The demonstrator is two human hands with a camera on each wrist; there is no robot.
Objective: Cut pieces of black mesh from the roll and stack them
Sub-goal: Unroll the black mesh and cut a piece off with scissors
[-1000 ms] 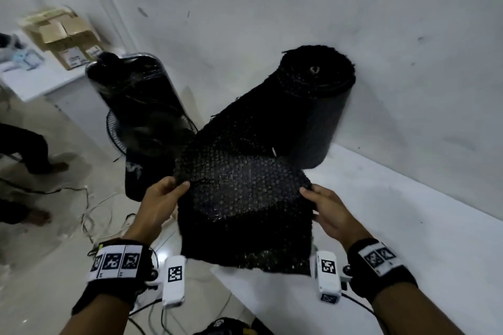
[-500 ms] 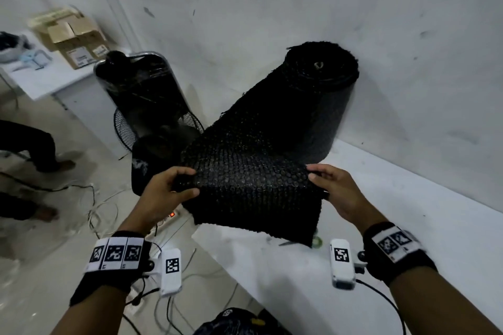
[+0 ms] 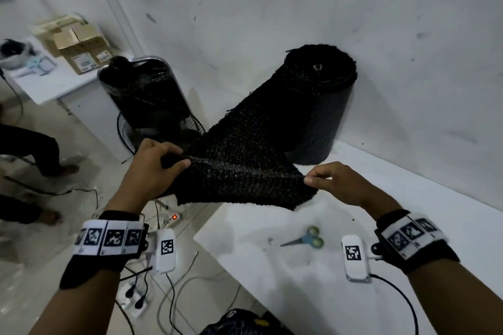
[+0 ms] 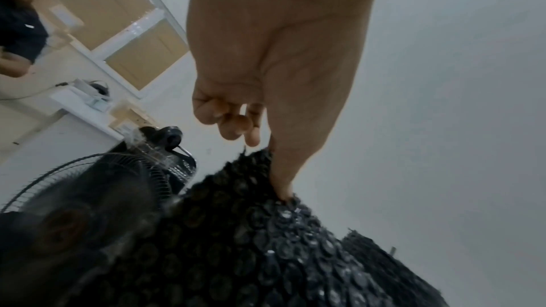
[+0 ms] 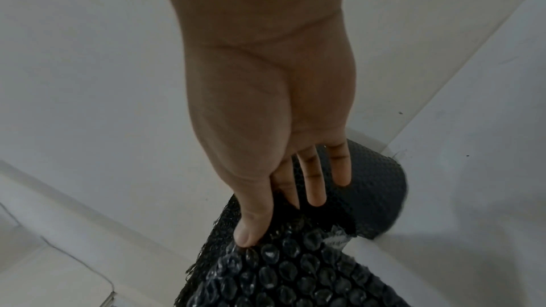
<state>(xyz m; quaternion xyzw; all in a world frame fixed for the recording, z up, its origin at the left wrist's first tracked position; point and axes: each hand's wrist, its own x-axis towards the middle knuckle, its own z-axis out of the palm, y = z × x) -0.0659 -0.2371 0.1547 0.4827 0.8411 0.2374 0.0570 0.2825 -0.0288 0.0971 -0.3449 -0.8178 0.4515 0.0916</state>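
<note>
Bare white surface [image 3: 313, 280] in front of both hands [image 3: 152, 168], so that stretch is open to pass. Only the scissors [image 3: 304, 239] lie there, under the pulled-out mesh [image 3: 245, 171] hanging over the near corner. The roll [image 3: 318, 106] stands upright against the wall [image 3: 272, 8], blocking the back. Off the surface's left edge, a black fan [image 3: 152, 117] and floor cables [image 3: 174, 294] crowd things.

Both hands, left hand [image 3: 152, 168] & right hand [image 3: 337, 185], pulled mesh [image 3: 245, 171] flap up toward 12 o'clock; scissors [image 3: 304, 238] now uncovered at 6.
</note>
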